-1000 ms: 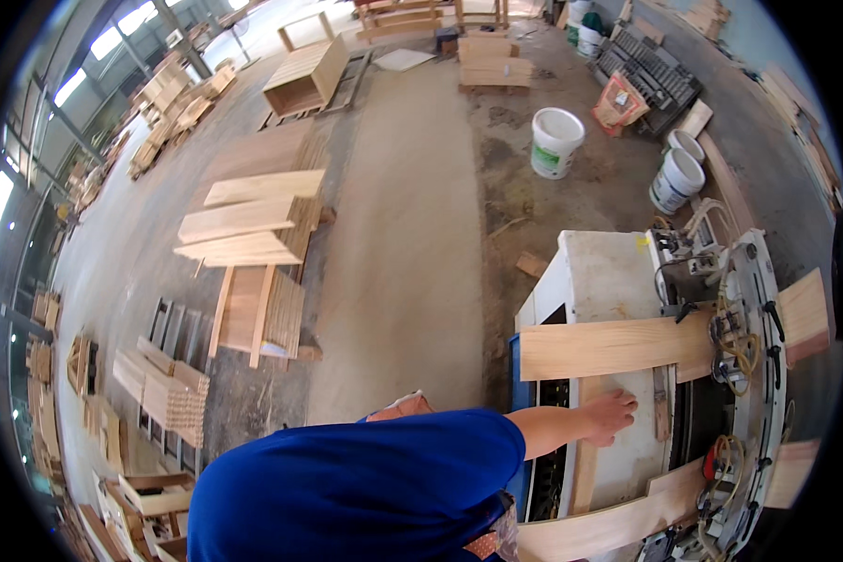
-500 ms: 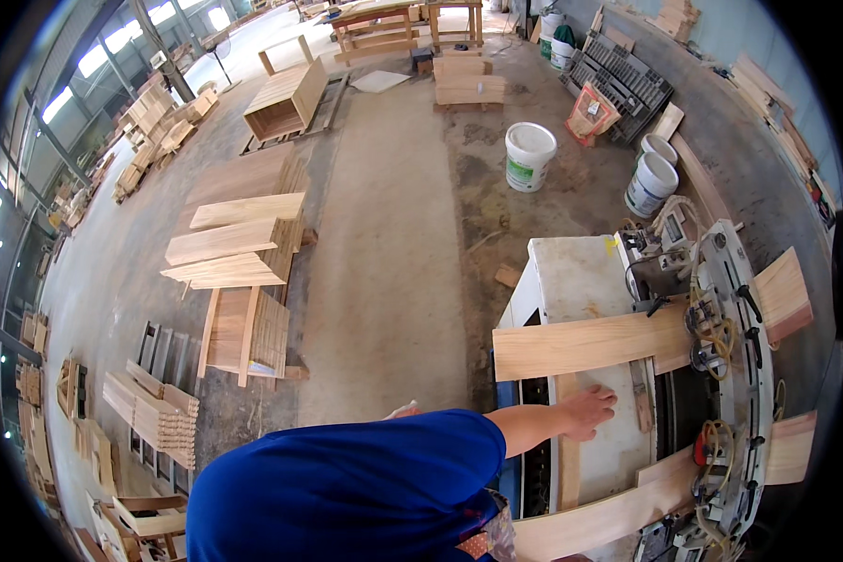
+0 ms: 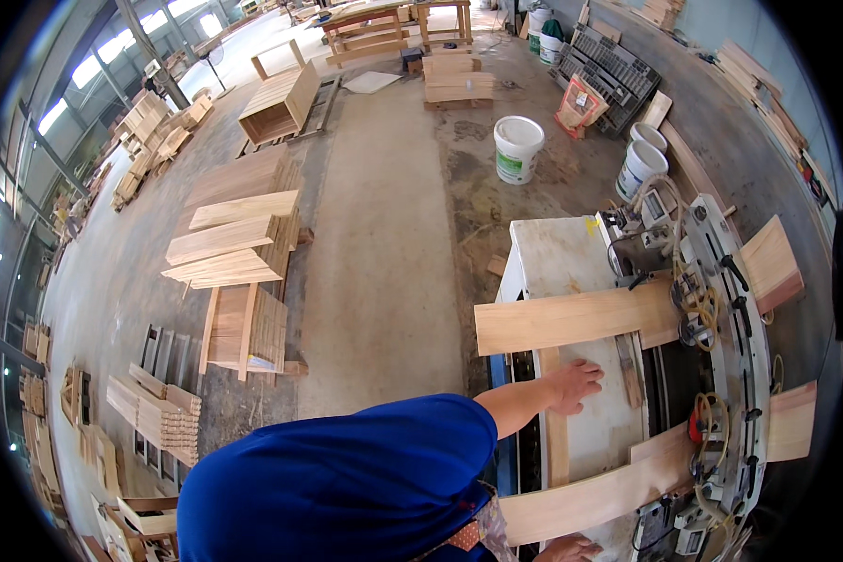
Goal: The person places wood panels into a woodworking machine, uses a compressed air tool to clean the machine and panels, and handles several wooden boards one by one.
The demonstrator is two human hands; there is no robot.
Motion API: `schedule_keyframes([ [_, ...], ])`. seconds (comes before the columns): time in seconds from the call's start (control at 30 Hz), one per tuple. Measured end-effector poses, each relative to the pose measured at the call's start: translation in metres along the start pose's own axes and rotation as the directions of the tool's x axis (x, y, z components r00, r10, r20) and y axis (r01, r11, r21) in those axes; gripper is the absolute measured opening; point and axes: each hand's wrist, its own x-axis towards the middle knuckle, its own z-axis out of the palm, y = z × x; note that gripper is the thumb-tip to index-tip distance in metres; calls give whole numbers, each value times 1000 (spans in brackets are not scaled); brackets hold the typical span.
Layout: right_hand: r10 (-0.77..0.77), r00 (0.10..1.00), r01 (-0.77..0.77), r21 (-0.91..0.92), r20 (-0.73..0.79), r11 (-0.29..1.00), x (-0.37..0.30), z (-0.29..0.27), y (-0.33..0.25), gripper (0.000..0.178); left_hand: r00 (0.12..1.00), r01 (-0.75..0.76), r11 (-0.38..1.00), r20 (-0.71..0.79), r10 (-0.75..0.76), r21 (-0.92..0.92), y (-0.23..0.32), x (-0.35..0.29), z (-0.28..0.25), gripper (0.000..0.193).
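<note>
Here I am at the machine, and my left hand (image 3: 571, 387) lies palm down over the white table (image 3: 585, 450), fingers spread and nothing in that grip. It sits between two boards. The upper board (image 3: 571, 318) lies across the table just beyond it, right end running in among the hoses (image 3: 707, 304) by the rail (image 3: 742, 318). Nearer me, the lower board (image 3: 595, 490) slants across, its far end at the rail as well. Down at the bottom edge comes my right hand (image 3: 569, 549), just beside that lower board and cut off by the frame; whether its grip has hold of anything, I can't tell.

So how far along? I'd call both boards laid in place, with neither hand plainly lifting one. Whether either has been worked, these pictures don't say. Past the rail, two board ends (image 3: 774, 264) stick out; same boards or others, I can't be sure. Off left, a stack (image 3: 248, 328) stands away from the machine, finished or waiting, no telling, so what's left I can't count.
</note>
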Motion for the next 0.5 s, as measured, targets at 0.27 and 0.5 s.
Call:
schedule_keyframes([
  [0.27, 40, 996, -43, 33, 85, 999, 6, -7, -3, 53, 991, -51, 998, -129, 47, -25, 0, 0, 1, 53],
  [0.5, -74, 992, 58, 144, 106, 988, 6, -9, -1, 54, 991, -41, 999, -131, 39, -8, 3, 2, 1, 48],
])
